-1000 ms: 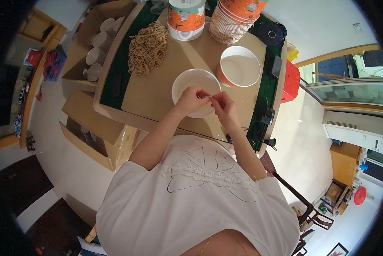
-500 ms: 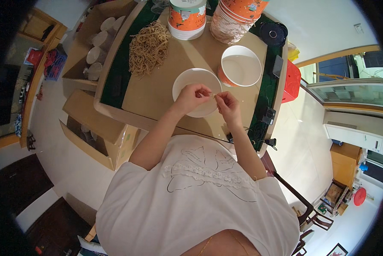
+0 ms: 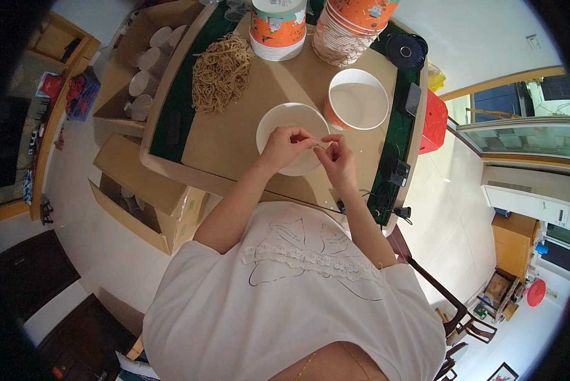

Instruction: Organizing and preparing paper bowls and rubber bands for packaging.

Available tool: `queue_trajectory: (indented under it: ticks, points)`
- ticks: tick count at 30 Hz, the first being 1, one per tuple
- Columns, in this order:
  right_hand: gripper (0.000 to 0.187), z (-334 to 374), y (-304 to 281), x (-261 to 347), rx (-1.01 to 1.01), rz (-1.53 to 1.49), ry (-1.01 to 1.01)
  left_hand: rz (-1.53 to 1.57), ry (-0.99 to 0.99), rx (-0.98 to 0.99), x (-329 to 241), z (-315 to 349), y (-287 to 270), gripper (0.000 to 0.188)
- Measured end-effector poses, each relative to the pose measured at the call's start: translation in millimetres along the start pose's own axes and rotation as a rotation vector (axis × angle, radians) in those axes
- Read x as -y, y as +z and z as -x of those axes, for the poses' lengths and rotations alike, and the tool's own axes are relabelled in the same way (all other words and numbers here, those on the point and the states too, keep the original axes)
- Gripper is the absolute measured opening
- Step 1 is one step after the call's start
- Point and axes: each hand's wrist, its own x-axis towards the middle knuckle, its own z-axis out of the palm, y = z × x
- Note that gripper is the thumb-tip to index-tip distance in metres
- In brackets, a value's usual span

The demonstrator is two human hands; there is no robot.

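My left hand point(image 3: 284, 149) and my right hand point(image 3: 339, 164) meet above the near paper tub point(image 3: 267, 130), a round white-lined one. Fingertips of both are pinched close together on a small, thin tan strand point(image 3: 316, 145), mostly hidden by the fingers. It resembles the material in the tangled pile of tan cord point(image 3: 221, 73) at the far left of the board. Right of the near tub, a second paper tub point(image 3: 359, 100) with an orange outside stands with its mouth up. Neither hand touches it.
Behind stand a short stack of orange paper tubs point(image 3: 277, 35) and a taller stack point(image 3: 348, 35) with tan strands around it. A dark round object point(image 3: 407, 49), a phone point(image 3: 413, 98) and a small black device point(image 3: 399, 171) line the right edge. Cardboard boxes point(image 3: 142, 184) stand left.
My hands stay over the near tub with only small finger shifts. My right index finger has lifted and stretched toward the left fingertips.
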Motion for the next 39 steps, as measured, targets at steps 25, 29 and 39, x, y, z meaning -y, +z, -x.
queue_trajectory:
  ticks: [25,29,39]
  points:
    - [0.010,2.0,11.8,-2.8,-0.010,0.065,-0.199,0.015,0.044,-0.110,11.2,-0.9,-1.7,0.009]
    - [0.008,4.1,7.4,-1.5,-0.018,0.126,-0.262,-0.052,0.078,-0.135,11.0,1.1,-1.5,0.009]
    - [0.013,5.7,10.6,-1.3,-0.014,0.158,-0.115,-0.007,0.055,-0.058,10.2,0.4,1.5,0.008]
